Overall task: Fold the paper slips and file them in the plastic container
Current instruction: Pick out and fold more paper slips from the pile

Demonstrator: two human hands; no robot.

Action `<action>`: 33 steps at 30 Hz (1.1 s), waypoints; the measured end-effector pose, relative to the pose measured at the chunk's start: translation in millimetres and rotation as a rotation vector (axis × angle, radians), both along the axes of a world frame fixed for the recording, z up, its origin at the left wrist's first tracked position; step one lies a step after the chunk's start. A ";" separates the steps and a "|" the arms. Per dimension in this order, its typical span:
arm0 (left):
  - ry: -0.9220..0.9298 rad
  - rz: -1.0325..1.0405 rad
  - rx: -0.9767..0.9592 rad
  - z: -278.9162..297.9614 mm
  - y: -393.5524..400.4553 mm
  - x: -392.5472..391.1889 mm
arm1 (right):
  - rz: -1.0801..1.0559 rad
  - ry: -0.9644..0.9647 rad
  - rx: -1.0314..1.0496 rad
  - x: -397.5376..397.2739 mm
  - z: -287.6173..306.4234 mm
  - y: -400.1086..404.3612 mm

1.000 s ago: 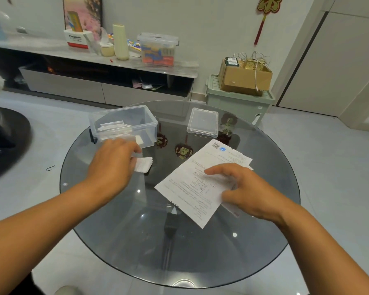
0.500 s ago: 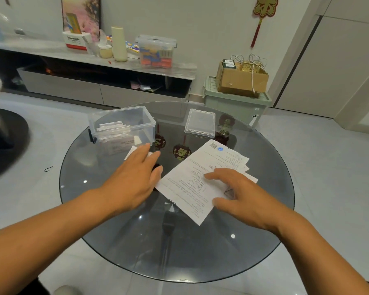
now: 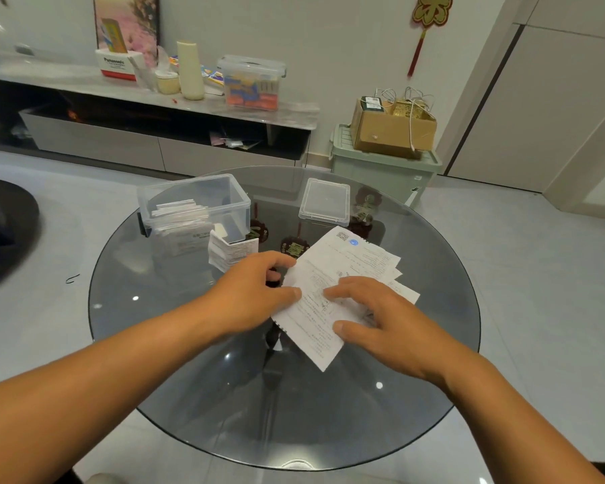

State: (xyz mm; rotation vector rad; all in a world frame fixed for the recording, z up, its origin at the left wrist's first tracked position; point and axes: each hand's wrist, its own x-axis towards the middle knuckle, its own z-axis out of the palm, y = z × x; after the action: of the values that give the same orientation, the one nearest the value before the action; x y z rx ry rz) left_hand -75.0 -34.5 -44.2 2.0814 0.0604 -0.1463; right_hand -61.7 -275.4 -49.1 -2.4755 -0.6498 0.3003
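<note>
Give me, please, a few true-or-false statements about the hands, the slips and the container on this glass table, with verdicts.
1. The plastic container stands open, with folded slips inside. True.
2. The lid is snapped onto the container. False: it lies apart on the glass table, to the container's right.
3. Both the left hand and the right hand touch the printed sheet. True.
4. The folded slip in front of the container is held in the right hand. False: no hand touches it.

Home living room: TV console (image 3: 161, 110)
</note>
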 end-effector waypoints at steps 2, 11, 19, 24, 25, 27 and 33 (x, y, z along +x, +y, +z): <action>0.078 0.003 -0.044 4.0 -0.7 2.4 | 0.031 0.071 -0.007 0.6 2.1 -2.9; 0.229 0.021 -0.026 2.0 -2.9 15.1 | 0.140 0.236 0.047 4.8 5.6 -8.3; 0.336 0.174 -0.490 5.0 6.8 21.2 | 0.138 0.168 0.032 2.7 6.2 -14.7; 0.433 0.041 -0.467 14.2 15.0 14.9 | 0.006 0.060 0.099 4.9 6.1 -14.7; 0.426 -0.030 -0.386 16.5 18.5 13.4 | -0.051 0.010 0.112 6.5 4.1 -13.9; 0.350 -0.226 -0.169 19.3 26.4 10.9 | -0.137 0.004 0.160 9.9 0.7 -13.8; -0.054 -0.575 0.342 13.3 31.7 3.1 | -0.114 0.154 0.248 13.2 1.5 -15.5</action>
State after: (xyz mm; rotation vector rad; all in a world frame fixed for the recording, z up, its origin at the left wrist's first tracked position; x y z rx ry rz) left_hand -71.9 -2.8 -30.9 2.3902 -0.5863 -0.4538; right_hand -48.5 -290.9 -47.6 -2.2168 -0.4502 0.3407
